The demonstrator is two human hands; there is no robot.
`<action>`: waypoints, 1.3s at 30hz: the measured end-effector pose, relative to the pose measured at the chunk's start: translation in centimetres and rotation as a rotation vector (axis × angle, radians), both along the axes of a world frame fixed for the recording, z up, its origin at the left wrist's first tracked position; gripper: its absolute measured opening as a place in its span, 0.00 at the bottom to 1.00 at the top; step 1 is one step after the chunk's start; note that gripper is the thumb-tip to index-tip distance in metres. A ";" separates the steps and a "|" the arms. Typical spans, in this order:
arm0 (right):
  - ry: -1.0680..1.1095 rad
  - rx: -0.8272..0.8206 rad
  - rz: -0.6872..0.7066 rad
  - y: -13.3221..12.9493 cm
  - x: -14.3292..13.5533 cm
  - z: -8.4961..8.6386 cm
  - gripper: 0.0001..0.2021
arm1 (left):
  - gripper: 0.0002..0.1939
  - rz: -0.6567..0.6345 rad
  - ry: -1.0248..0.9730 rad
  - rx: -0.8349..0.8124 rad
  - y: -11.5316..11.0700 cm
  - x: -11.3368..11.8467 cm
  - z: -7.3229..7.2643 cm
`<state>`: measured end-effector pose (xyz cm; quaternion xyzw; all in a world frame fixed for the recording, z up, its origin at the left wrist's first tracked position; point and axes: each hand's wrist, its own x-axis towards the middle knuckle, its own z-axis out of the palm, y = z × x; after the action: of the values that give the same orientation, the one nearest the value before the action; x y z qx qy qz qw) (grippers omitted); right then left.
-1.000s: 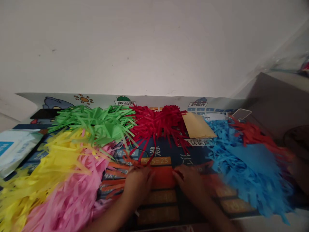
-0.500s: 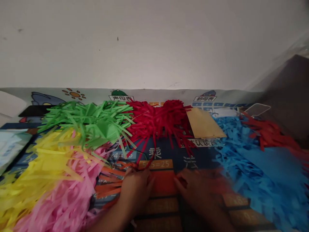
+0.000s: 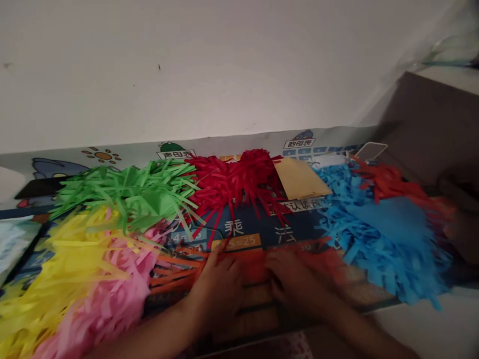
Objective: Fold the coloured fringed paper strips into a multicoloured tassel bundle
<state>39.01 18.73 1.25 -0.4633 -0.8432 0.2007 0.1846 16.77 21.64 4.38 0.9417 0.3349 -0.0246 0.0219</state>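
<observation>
Orange fringed paper (image 3: 254,267) lies near the middle of the front edge of the dark printed surface (image 3: 249,219). Its left end is visibly cut into long, narrow strips; the middle is a plain, uncut band, and the right end is blurred. The cutting looks done on the left, while the band seems ungathered. The left hand (image 3: 220,286) rests on the band's left part and the right hand (image 3: 294,279) on its right; whether either grip pinches the paper, I cannot tell. The green fringe (image 3: 149,192), yellow fringe (image 3: 82,254), pink fringe (image 3: 108,299) and blue fringe (image 3: 374,249) are already in strips, loose and curly; the red fringe (image 3: 239,179) sits in puffy clumps beside smooth tan paper (image 3: 301,179).
</observation>
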 end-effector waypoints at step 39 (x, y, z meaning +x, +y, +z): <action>-0.163 -0.167 -0.282 4.9 1.2 1.4 0.13 | 0.11 0.287 -0.179 0.119 3.3 -1.1 -2.5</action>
<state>40.16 23.64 2.65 -0.6052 -0.7626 0.2037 0.1028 15.65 24.96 1.89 0.8823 0.4633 0.0826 -0.0005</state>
